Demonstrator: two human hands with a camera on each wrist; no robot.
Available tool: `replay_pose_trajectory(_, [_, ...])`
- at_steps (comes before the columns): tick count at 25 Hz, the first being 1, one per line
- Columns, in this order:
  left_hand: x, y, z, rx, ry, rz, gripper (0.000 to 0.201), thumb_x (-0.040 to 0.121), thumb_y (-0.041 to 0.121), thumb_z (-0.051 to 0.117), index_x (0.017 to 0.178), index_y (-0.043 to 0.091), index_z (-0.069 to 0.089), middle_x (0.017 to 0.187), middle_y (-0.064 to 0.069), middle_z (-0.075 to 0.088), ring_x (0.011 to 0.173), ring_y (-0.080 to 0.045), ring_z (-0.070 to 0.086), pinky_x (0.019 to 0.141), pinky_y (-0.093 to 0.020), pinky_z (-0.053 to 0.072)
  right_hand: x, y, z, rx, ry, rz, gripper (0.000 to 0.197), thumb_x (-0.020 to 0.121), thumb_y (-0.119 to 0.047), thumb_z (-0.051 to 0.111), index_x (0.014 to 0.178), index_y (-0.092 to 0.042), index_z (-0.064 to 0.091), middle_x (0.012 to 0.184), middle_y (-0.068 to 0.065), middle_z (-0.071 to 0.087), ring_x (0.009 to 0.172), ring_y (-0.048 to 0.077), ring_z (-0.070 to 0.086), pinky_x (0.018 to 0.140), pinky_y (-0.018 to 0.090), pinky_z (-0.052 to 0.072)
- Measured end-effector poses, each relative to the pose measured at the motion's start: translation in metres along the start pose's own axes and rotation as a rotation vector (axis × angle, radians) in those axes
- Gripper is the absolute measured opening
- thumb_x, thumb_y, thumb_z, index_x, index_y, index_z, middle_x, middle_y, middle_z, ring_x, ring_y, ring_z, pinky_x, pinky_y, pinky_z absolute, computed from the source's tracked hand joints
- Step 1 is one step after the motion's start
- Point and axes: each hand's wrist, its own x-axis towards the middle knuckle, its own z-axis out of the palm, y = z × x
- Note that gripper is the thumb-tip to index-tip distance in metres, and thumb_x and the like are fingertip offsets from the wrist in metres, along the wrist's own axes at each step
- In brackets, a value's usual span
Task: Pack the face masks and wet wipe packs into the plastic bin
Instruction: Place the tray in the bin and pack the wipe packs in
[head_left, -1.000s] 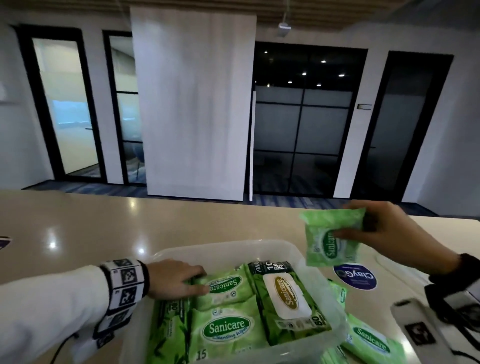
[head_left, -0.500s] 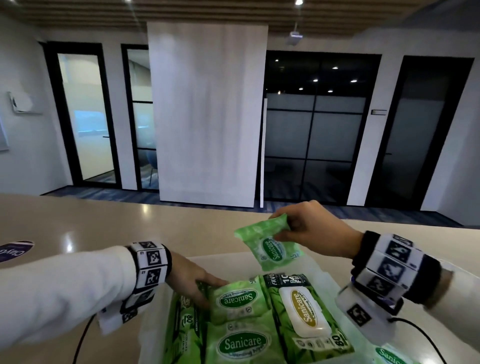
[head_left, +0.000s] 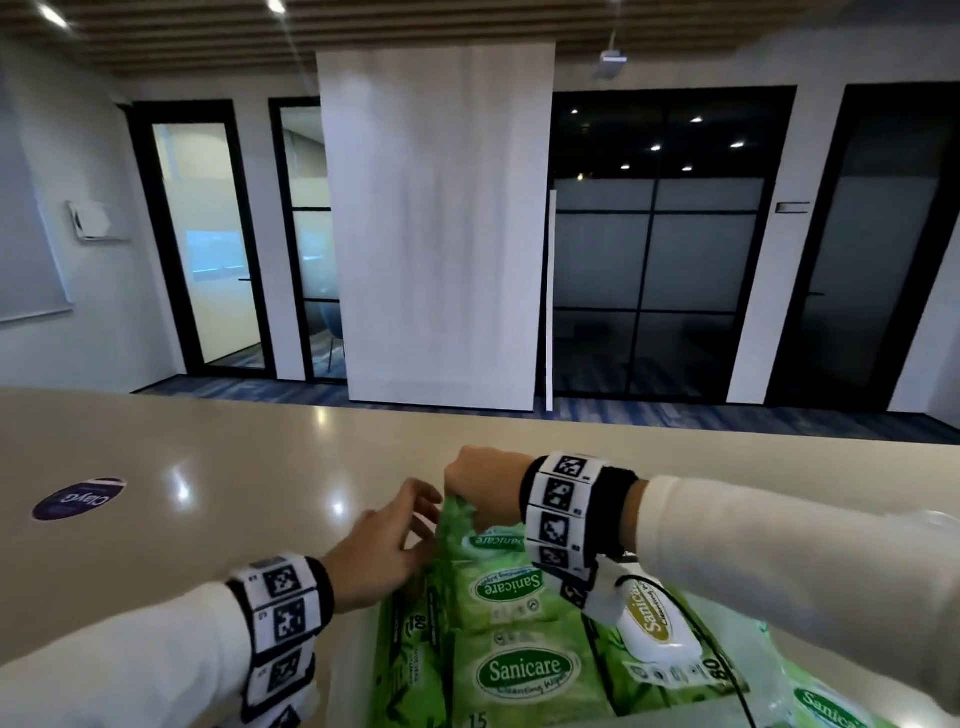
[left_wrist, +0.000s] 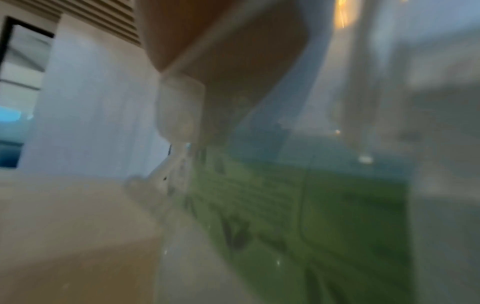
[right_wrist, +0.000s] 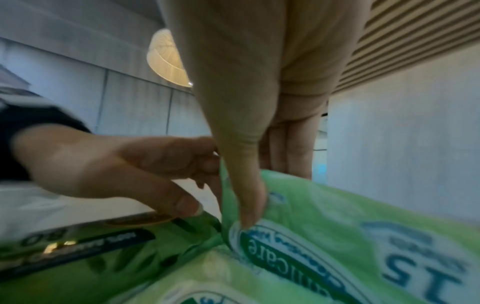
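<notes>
A clear plastic bin (head_left: 345, 670) at the bottom of the head view holds several green Sanicare wet wipe packs (head_left: 524, 675), among them a large one with a white lid (head_left: 654, 629). My right hand (head_left: 462, 493) pinches a small green wipe pack (head_left: 457, 525) upright at the bin's far end. In the right wrist view the thumb lies on this small pack's (right_wrist: 337, 205) front and the fingers (right_wrist: 296, 156) are behind it. My left hand (head_left: 421, 519) reaches in from the left, its relaxed fingers at the pack's left edge. No face masks show.
Another Sanicare pack (head_left: 831, 712) lies outside the bin at the bottom right. A round purple sticker (head_left: 78, 499) sits on the beige table (head_left: 208, 467) at the left. The left wrist view is blurred, showing the bin wall (left_wrist: 182, 115) with green behind it.
My right hand carried the small pack from the right over the bin and lowered it at the far end. My left hand left the packed wipes and rose to the pack's edge.
</notes>
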Motion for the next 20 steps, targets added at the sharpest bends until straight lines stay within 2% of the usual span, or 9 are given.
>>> replay_pose_trajectory(1, [-0.001,-0.001,0.007,0.063,0.027,0.022,0.034,0.091,0.037,0.055,0.117,0.031,0.035,0.115,0.016,0.058,0.102,-0.002,0.058,0.092,-0.031,0.047,0.006,-0.002,0.003,0.029,-0.028,-0.004,0.03,0.077,-0.021,0.078,0.098,-0.003,0.069,0.093,0.012,0.07,0.087,0.025,0.064,0.074,0.031,0.051])
replay_pose_trajectory(3, [-0.002,-0.002,0.014,0.082,0.097,0.032,0.035,0.09,0.034,0.056,0.117,0.032,0.035,0.115,0.013,0.059,0.105,-0.006,0.058,0.093,-0.033,0.048,0.009,0.001,0.004,0.165,-0.066,0.013,0.035,0.07,-0.025,0.084,0.095,-0.005,0.072,0.087,0.009,0.072,0.078,0.022,0.064,0.074,0.033,0.055])
replay_pose_trajectory(7, [-0.004,0.0,0.012,-0.01,0.207,0.141,0.038,0.09,0.018,0.061,0.12,0.031,0.04,0.121,0.015,0.045,0.108,0.0,0.05,0.084,-0.016,0.05,0.0,0.022,-0.002,0.157,-0.049,0.091,0.038,0.067,-0.027,0.085,0.097,-0.008,0.072,0.094,0.005,0.072,0.084,0.02,0.066,0.076,0.034,0.056])
replay_pose_trajectory(8, [-0.004,0.0,0.011,0.001,0.206,0.191,0.034,0.09,0.015,0.06,0.117,0.03,0.046,0.121,0.017,0.043,0.109,0.002,0.049,0.084,-0.012,0.048,-0.004,0.027,-0.001,0.122,-0.046,0.129,0.035,0.068,-0.028,0.085,0.096,-0.01,0.072,0.094,0.003,0.072,0.085,0.02,0.066,0.076,0.033,0.055])
replay_pose_trajectory(10, [-0.003,-0.002,0.011,0.073,0.184,0.252,0.028,0.091,0.009,0.056,0.111,0.029,0.057,0.123,0.021,0.043,0.112,0.005,0.046,0.091,-0.013,0.044,-0.009,0.037,0.006,0.11,-0.055,0.184,0.031,0.069,-0.028,0.084,0.093,-0.012,0.073,0.093,0.002,0.072,0.087,0.02,0.066,0.076,0.033,0.054])
replay_pose_trajectory(12, [-0.001,-0.006,0.012,0.165,0.157,0.238,0.035,0.091,0.004,0.051,0.113,0.028,0.062,0.128,0.023,0.043,0.117,0.005,0.042,0.098,-0.014,0.039,-0.011,0.041,0.014,0.148,-0.069,0.193,0.028,0.07,-0.026,0.083,0.092,-0.01,0.073,0.093,0.004,0.072,0.089,0.021,0.066,0.079,0.032,0.054])
replay_pose_trajectory(15, [0.002,-0.006,0.016,0.265,0.125,0.193,0.04,0.09,0.0,0.043,0.119,0.024,0.059,0.129,0.02,0.041,0.114,0.001,0.045,0.087,-0.009,0.038,-0.009,0.04,0.019,0.167,-0.066,0.179,0.027,0.072,-0.024,0.082,0.093,-0.009,0.074,0.094,0.005,0.072,0.09,0.02,0.065,0.08,0.031,0.053])
replay_pose_trajectory(17, [0.002,-0.004,0.018,0.332,0.121,0.197,0.037,0.09,0.004,0.046,0.12,0.023,0.056,0.128,0.016,0.037,0.115,-0.003,0.042,0.084,-0.008,0.037,-0.008,0.04,0.019,0.163,-0.065,0.167,0.027,0.073,-0.024,0.082,0.095,-0.01,0.074,0.095,0.004,0.072,0.089,0.02,0.065,0.076,0.029,0.05])
replay_pose_trajectory(20, [0.0,0.004,0.016,0.377,0.155,0.228,0.042,0.086,0.009,0.055,0.124,0.026,0.052,0.135,0.018,0.033,0.126,0.001,0.028,0.096,-0.011,0.032,-0.008,0.042,0.019,0.164,-0.07,0.157,0.028,0.074,-0.026,0.081,0.096,-0.012,0.074,0.095,0.002,0.073,0.088,0.019,0.065,0.072,0.027,0.048])
